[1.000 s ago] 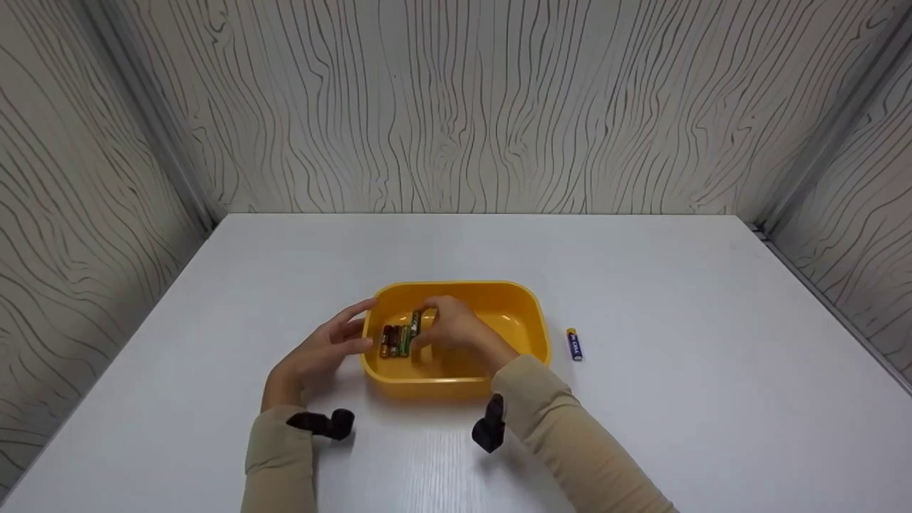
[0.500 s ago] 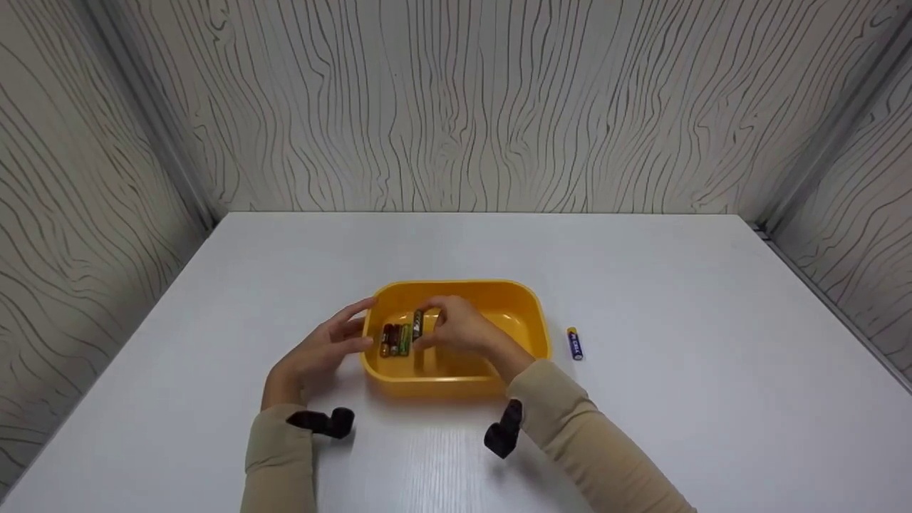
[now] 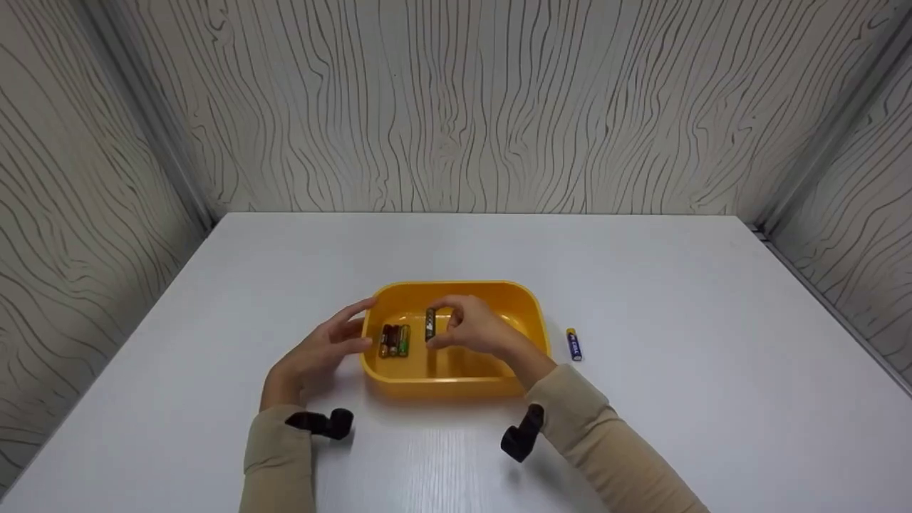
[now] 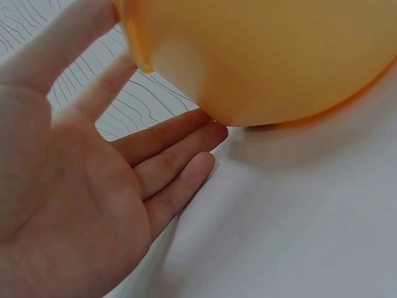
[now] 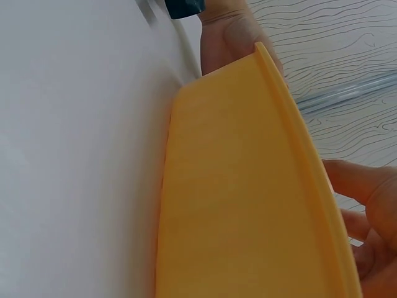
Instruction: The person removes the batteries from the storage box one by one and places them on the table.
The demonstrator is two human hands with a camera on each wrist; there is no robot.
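My right hand (image 3: 476, 328) pinches a black battery (image 3: 430, 324) by its ends between thumb and fingers, over the inside of a yellow plastic bin (image 3: 456, 380). Left of it, three batteries lie side by side in the bin: two dark red ones (image 3: 390, 340) and a green one (image 3: 404, 340). With fairly straight, spread fingers, my left hand (image 3: 324, 356) touches the bin's left end. The left wrist view shows its fingers (image 4: 180, 158) at the bin's outer wall and lower edge. In the right wrist view the bin's wall (image 5: 229, 186) hides the battery.
A blue battery with a yellow end (image 3: 574, 344) lies on the white table (image 3: 677, 320), right of the bin. Wood-grain panels (image 3: 456, 107) enclose the table at the back and both sides.
My right hand has lifted the black battery away from the row of three and moved it right. The left hand, the bin and the blue battery have stayed put.
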